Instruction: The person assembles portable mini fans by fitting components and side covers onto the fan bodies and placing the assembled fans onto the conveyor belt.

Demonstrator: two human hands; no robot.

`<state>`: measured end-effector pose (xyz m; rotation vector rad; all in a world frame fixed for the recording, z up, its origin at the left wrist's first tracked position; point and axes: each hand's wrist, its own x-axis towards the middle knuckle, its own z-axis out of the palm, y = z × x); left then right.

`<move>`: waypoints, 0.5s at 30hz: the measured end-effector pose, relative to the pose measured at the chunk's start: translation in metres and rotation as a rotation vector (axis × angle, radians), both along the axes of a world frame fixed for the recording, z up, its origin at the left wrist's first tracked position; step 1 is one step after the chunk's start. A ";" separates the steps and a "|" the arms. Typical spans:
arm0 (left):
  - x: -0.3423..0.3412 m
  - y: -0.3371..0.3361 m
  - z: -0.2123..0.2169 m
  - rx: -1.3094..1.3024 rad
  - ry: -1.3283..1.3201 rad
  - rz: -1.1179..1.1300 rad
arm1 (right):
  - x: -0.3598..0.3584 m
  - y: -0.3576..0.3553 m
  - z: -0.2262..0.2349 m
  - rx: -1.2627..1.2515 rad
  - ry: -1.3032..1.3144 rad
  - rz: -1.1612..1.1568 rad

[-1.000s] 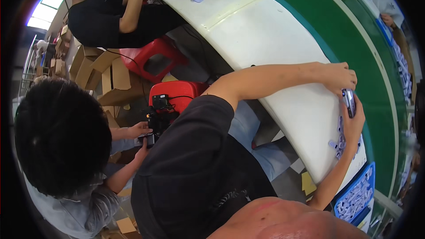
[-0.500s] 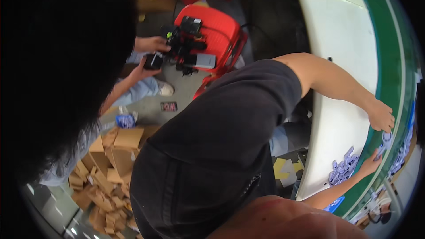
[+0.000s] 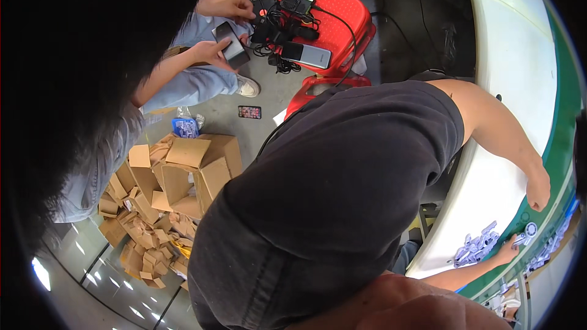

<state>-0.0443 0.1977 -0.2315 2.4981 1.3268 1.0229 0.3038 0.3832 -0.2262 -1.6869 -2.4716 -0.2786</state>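
Pale, round-headed piece (image 3: pixel 529 231) in right hand (image 3: pixel 507 250)

Glare streaks the lower-left floor (image 3: pixel 107 305), while the brightly lit tabletop (image 3: pixel 498 189) bends near the black fisheye rim

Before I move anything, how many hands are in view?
4: the left hand over the green belt; the right hand holding a pale device; a co-worker's upper hand by the red stool and lower hand holding a dark device. Others may be hidden.
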 end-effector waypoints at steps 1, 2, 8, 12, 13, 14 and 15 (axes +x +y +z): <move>0.000 -0.001 0.000 -0.008 -0.006 -0.007 | -0.001 -0.002 0.001 0.006 -0.017 -0.014; -0.001 -0.001 0.000 -0.007 -0.006 -0.007 | -0.001 -0.003 0.003 0.013 -0.034 -0.029; -0.003 0.005 0.009 0.042 -0.027 -0.051 | -0.016 -0.029 0.039 0.238 0.013 -0.052; 0.000 -0.001 0.000 0.089 -0.133 -0.066 | -0.059 -0.099 0.108 0.142 0.231 0.267; 0.000 -0.015 0.000 -0.003 -0.140 -0.041 | -0.070 -0.123 0.120 0.001 0.411 0.300; -0.007 -0.028 -0.004 -0.009 -0.126 -0.016 | -0.091 -0.157 0.132 -0.146 0.604 0.366; -0.011 -0.043 -0.008 -0.084 -0.138 0.022 | -0.121 -0.206 0.148 -0.173 0.673 0.415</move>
